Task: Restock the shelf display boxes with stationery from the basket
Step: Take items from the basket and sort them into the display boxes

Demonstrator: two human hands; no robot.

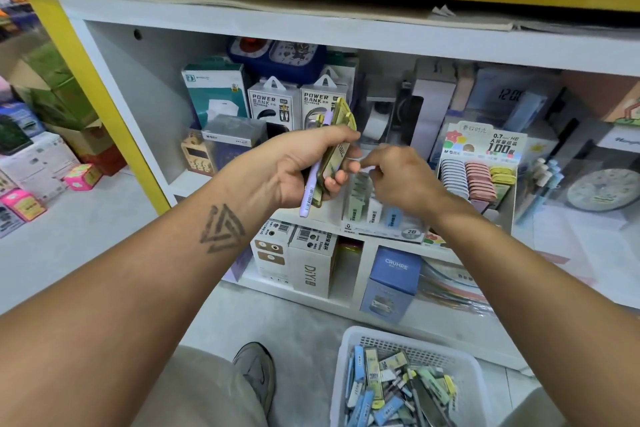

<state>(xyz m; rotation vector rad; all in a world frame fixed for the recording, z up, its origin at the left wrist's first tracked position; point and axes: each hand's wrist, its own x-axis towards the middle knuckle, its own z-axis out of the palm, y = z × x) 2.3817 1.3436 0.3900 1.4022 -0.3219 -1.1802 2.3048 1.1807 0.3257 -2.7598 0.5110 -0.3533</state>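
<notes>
My left hand grips a bundle of flat yellow-green lead cases and a lilac pen, held up in front of the shelf. My right hand is just to its right, fingertips pinching something small and pale at the bundle's edge; what it is I cannot tell. Directly below sits a display box marked 2B, holding upright green, white and blue lead cases. The white basket stands on the floor at the bottom right, filled with several blue, green and yellow cases and pens.
A second display box of round lead tubes in white, pink and yellow stands right of my hands. Power bank boxes line the shelf back. White DIYI boxes and a blue CRUHRE box fill the lower shelf. My shoe is left of the basket.
</notes>
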